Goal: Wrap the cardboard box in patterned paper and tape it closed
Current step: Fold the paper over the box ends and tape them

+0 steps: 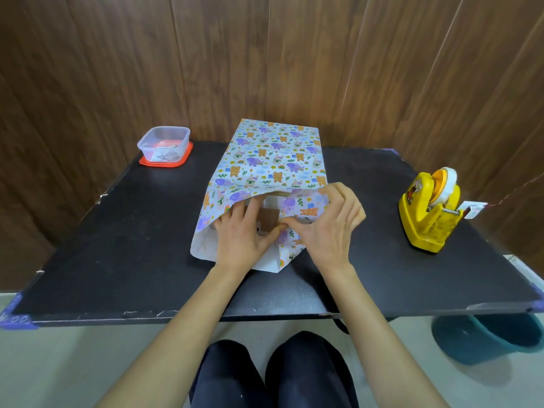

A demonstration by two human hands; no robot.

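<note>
At frame centre, patterned paper [265, 160] sleeves the brown cardboard box [269, 220]. The left hand [240, 237] presses straight-fingered on its exposed end; the right hand [326, 228] pinches a paper flap.

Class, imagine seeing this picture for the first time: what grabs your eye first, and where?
The bright animal-patterned paper round the cardboard box at the middle of the table, where the left hand and right hand work on its near end. Then the yellow tape dispenser at the right edge.
</note>
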